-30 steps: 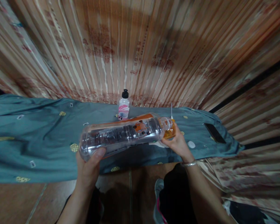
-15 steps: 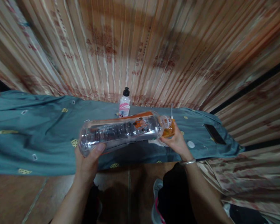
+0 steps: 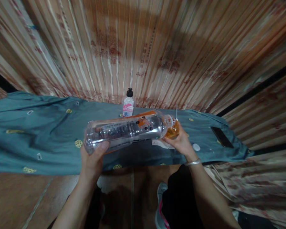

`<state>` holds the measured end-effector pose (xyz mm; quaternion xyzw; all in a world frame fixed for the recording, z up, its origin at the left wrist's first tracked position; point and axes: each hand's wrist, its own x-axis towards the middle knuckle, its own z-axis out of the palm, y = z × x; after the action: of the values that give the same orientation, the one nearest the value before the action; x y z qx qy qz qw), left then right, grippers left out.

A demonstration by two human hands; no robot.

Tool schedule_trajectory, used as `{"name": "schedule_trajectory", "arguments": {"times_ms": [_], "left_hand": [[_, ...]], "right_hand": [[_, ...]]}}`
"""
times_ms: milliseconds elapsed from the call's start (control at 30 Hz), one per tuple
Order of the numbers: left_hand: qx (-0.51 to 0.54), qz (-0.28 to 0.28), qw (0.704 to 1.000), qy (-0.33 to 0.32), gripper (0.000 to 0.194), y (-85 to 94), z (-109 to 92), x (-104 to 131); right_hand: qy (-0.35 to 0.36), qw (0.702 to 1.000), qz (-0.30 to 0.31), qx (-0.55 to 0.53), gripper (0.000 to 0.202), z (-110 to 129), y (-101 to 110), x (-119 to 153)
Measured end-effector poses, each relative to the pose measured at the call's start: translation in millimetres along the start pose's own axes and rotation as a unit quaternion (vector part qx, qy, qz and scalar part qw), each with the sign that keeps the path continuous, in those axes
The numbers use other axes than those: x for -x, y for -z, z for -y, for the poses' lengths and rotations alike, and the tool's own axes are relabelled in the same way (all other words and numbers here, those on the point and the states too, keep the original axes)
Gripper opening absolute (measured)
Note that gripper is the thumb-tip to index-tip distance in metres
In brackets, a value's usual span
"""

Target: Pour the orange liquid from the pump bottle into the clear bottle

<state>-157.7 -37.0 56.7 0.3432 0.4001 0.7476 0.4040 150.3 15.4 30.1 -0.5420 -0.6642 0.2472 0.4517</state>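
Observation:
A large clear plastic bottle (image 3: 124, 130) with an orange-printed label lies almost level across the middle of the view, its neck to the right. My left hand (image 3: 93, 156) is closed round its base end, the thumb on the near side. My right hand (image 3: 180, 140) grips a small container of amber liquid (image 3: 173, 131) right at the bottle's neck. Whether the bottle's mouth touches the container or only overlaps it, I cannot tell. Beyond the bottle stands a small clear squeeze bottle (image 3: 128, 106) with a black cap and pink label.
A green patterned cloth (image 3: 54, 133) covers the narrow table. On its right part lie a round white cap (image 3: 196, 147) and a black phone (image 3: 221, 137). A white paper piece (image 3: 162, 143) lies under the held container. A pleated curtain (image 3: 133, 51) hangs behind; tiled floor is below.
The whole view has shifted slightly. The large bottle's base end has swung a little to the right and up, with both hands keeping their grips.

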Motion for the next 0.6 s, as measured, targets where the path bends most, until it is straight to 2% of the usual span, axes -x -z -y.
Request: {"name": "schedule_trajectory", "arguments": {"times_ms": [200, 600], "left_hand": [[-0.003, 0.002, 1.0, 0.006, 0.059, -1.2, 0.2, -0.3], [-0.006, 0.014, 1.0, 0.014, 0.046, -2.4, 3.6, -0.7]], "right_hand": [[0.021, 1.0, 0.002, 0.012, 0.083, -0.9, 2.3, -1.1], [0.018, 0.999, -0.002, 0.03, 0.086, -4.7, 4.9, -2.9]]}}
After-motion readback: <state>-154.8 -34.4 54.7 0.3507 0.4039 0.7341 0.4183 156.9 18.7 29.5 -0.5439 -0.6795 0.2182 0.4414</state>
